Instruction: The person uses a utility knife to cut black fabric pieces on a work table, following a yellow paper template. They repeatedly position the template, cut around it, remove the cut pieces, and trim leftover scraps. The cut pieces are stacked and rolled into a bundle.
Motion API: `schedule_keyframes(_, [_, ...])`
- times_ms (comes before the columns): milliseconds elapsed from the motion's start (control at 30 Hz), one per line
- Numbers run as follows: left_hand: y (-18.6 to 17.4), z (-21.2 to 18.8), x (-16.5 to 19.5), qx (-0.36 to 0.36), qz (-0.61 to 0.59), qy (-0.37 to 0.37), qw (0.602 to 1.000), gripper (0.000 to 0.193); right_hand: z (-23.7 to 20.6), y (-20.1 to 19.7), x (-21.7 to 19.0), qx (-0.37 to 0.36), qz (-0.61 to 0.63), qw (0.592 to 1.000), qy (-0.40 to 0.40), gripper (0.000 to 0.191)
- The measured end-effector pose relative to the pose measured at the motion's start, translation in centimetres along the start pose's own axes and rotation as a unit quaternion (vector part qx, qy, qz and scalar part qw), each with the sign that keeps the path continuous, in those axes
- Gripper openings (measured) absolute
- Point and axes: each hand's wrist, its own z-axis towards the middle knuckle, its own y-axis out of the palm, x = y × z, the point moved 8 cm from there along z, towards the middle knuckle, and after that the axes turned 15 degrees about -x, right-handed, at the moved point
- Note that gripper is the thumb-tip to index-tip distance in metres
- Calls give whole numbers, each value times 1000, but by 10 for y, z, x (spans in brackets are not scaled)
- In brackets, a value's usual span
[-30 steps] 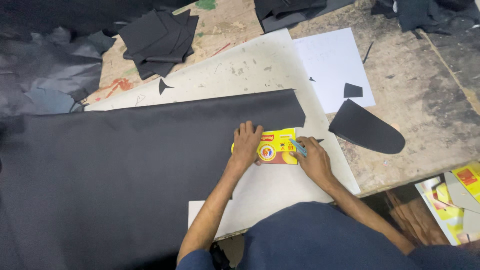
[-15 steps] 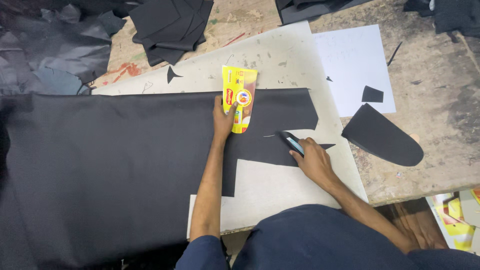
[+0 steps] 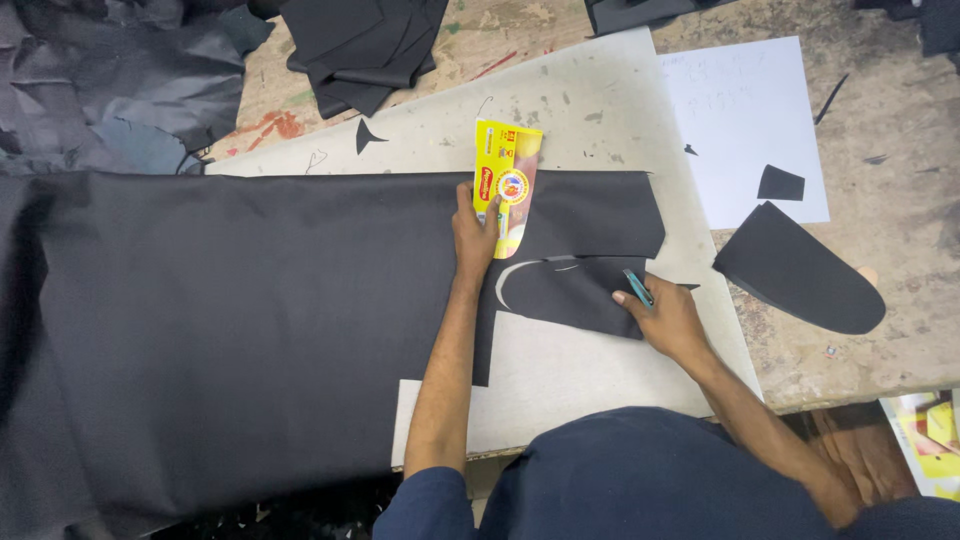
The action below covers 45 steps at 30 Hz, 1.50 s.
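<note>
Lifted yellow template (image 3: 506, 195) (left grip (image 3: 474, 232)) above cut piece (image 3: 575, 292).

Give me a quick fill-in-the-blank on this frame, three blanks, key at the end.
1. The left hand holds a flat yellow ____ against the black fabric.
2. The right hand grips a small cutter with a ____ handle.
3. A cut black piece lies on the table to the person's ____ of the white paper sheet.

Missing words: card; teal; right
</note>
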Motion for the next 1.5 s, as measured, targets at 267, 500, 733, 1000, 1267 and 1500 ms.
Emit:
schedule_keyframes(267, [-5, 4, 12, 13, 2, -41, 999, 39, 12, 2, 6, -44, -2, 998, 50, 32])
schedule_keyframes(500, [32, 6, 90, 10, 430, 116, 895, 65, 22, 0, 6, -11, -7, 999, 52, 55])
schedule_keyframes(733, [115, 22, 76, -353, 269, 182, 878, 40, 39, 9, 0, -49, 143, 988, 38, 42])
schedule_keyframes(1000, [130, 34, 71, -390, 320, 145, 851, 42, -11, 24, -48, 21, -90, 986, -136, 24])
schedule_keyframes(1267, [128, 45, 78, -373, 313, 177, 856, 41, -19, 24, -42, 0, -53, 995, -85, 22])
schedule_keyframes(1500, [125, 43, 74, -360, 288, 174, 870, 48, 9, -1, -9, -28, -158, 984, 75, 36])
